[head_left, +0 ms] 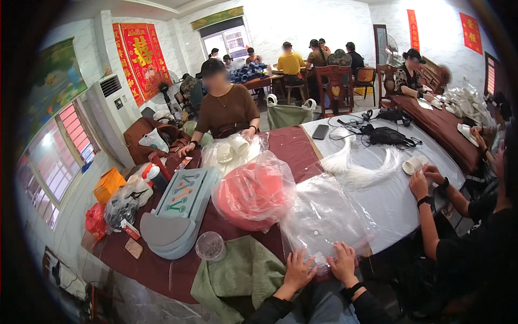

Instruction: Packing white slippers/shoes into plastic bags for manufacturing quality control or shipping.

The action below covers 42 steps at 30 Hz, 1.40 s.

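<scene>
The clear plastic bags (326, 213) lie flat, stretching forward from left hand (298, 270) and right hand (343, 263), equally near, fingers spread apart.

A dark phone (320, 132) lies near what looks like a black pouch (384, 135).

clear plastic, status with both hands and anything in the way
Left hand, right hand open at near edge. Clear plastic spread out ahead. Bagged red bundle by its far left.

White marbled walls (329, 22), bright rear window (225, 42)
</scene>
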### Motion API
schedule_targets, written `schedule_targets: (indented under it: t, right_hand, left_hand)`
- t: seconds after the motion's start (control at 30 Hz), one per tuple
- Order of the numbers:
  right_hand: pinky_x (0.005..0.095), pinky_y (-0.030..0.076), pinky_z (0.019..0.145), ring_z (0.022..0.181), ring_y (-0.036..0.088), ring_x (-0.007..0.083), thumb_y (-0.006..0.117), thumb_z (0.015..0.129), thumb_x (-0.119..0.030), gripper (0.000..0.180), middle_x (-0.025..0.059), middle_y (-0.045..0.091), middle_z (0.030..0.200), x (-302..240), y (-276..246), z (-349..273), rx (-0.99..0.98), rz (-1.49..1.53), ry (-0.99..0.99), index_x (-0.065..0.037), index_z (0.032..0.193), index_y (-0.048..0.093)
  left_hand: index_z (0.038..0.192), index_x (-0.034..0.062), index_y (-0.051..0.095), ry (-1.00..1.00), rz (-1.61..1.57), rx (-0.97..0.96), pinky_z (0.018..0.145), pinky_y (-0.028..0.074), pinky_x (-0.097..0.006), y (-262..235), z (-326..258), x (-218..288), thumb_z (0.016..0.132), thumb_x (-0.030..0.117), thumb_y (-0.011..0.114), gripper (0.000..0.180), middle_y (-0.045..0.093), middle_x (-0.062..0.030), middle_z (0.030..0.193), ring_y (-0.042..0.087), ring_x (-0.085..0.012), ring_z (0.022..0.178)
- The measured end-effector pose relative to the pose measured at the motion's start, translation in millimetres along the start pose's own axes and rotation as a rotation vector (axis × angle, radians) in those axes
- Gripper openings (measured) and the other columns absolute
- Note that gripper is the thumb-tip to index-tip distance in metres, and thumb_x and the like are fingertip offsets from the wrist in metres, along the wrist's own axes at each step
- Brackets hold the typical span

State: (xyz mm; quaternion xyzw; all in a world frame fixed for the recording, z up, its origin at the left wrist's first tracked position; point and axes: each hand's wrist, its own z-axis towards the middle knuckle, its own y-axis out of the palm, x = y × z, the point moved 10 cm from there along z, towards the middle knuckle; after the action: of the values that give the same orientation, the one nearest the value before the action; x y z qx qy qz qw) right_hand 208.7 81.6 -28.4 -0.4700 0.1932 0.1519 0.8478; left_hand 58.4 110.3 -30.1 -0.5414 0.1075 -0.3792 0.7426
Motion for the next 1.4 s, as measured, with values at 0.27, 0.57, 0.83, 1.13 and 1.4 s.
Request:
schedule_targets:
  t: [0.27, 0.57, 0.83, 1.13, 1.4]
  right_hand:
    - [0.0448, 0.031, 0.099, 0.119, 0.046, 0.0305, 0.064, 0.079, -0.028, 0.033, 0.0107, 0.056, 0.124, -7.6, -0.4, 0.5, -0.012, -0.073, -0.075, -0.007, 0.104, 0.059]
    - [0.0447, 0.029, 0.101, 0.12, 0.045, 0.0301, 0.065, 0.078, -0.028, 0.034, 0.0097, 0.055, 0.124, -9.9, -3.6, 1.1, 0.003, -0.068, -0.066, -0.008, 0.105, 0.058]
    - [0.0455, 0.028, 0.102, 0.12, 0.044, 0.0307, 0.065, 0.079, -0.03, 0.034, 0.0114, 0.054, 0.124, -9.6, -2.6, 1.0, -0.01, -0.099, -0.071, -0.007, 0.102, 0.057]
    - [0.0463, 0.029, 0.102, 0.12, 0.045, 0.0298, 0.063, 0.08, -0.033, 0.038, 0.0116, 0.054, 0.124, -2.0, 0.6, 1.7, -0.01, -0.003, 0.008, -0.007, 0.107, 0.057]
    - [0.0455, 0.028, 0.102, 0.121, 0.045, 0.029, 0.062, 0.082, -0.032, 0.038, 0.0107, 0.054, 0.125, -7.7, -2.1, 1.9, -0.016, -0.041, -0.031, -0.007, 0.11, 0.056]
  left_hand:
    - [0.118, 0.0138, 0.057, -0.008, -0.028, 0.048, 0.101, 0.03, -0.057, -5.6, 0.0, 0.2, 0.082, 0.037, 0.06, 0.043, 0.04, -0.0225, 0.136, 0.035, -0.0428, 0.127]
    - [0.119, 0.0165, 0.056, -0.032, 0.017, 0.013, 0.102, 0.029, -0.055, -4.2, 0.5, -1.9, 0.081, 0.035, 0.063, 0.043, 0.041, -0.0211, 0.135, 0.036, -0.0416, 0.126]
    - [0.114, 0.0125, 0.059, -0.01, -0.01, 0.054, 0.101, 0.03, -0.056, -4.6, 0.3, 0.0, 0.081, 0.036, 0.061, 0.041, 0.042, -0.0216, 0.135, 0.036, -0.042, 0.125]
    - [0.115, 0.0122, 0.058, -0.013, -0.007, 0.052, 0.101, 0.03, -0.056, -4.2, 0.2, -2.8, 0.081, 0.035, 0.061, 0.041, 0.042, -0.0222, 0.134, 0.037, -0.0425, 0.125]
    - [0.115, 0.0121, 0.058, -0.013, -0.012, 0.052, 0.101, 0.03, -0.056, -4.7, -0.2, -1.8, 0.081, 0.034, 0.062, 0.041, 0.043, -0.023, 0.133, 0.037, -0.0431, 0.124]
